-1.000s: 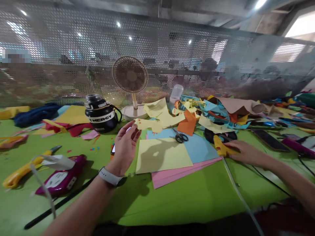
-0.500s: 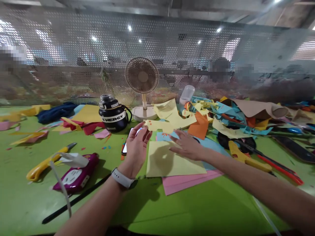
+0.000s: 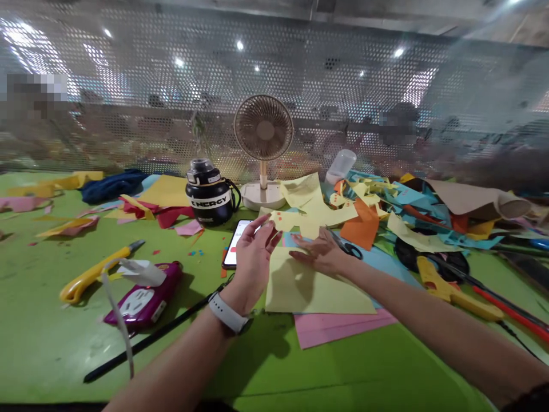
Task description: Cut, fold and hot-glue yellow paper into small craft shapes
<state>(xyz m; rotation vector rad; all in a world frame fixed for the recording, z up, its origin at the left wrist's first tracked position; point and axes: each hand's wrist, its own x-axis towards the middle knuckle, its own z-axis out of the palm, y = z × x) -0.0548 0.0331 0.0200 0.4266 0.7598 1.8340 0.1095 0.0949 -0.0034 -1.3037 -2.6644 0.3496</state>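
My left hand (image 3: 254,252), with a white watch on its wrist, pinches the left end of a yellow paper cutout (image 3: 315,217) that has small orange dots near that end. My right hand (image 3: 319,252) is spread just below the cutout, palm down over a yellow sheet (image 3: 317,292); whether its fingertips touch the paper is unclear. Pink sheets (image 3: 330,329) and a blue sheet (image 3: 394,269) stick out from under the yellow one. Black-handled scissors (image 3: 352,250) lie right beside my right hand.
A phone (image 3: 231,252), black bottle (image 3: 210,197) and fan (image 3: 263,129) stand or lie beyond my left hand. Purple power strip (image 3: 143,297) and yellow cutter (image 3: 98,274) are left. Paper scraps (image 3: 403,200), a yellow tool (image 3: 458,292) and a black roll are right.
The view has shifted, so most things appear farther right. My right hand has drawn slightly toward my left hand, and the scissors beside it show more. The cutout remains in my left hand.
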